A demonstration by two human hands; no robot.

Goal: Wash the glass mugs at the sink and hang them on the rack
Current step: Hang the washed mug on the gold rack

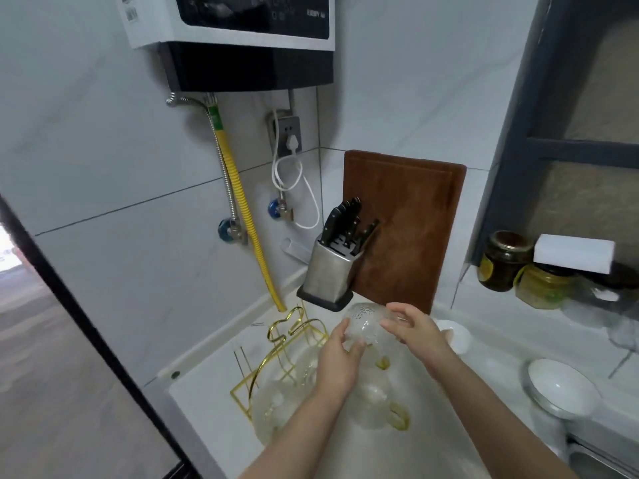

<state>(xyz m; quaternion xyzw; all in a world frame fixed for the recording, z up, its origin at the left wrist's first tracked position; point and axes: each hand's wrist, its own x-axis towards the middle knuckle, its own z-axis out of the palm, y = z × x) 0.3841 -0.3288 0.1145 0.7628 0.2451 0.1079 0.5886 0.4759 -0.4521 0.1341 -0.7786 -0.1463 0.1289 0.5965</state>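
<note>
Hands both gripping one glass mug: my left hand is cupping its underside, my right hand is pinching its rim. Gold rack is standing just left of my grip.

Clear dimpled glass mug, tipped on its side, raised above gold wire rack on the counter. More clear mugs hung low on that rack, blurred.
</note>
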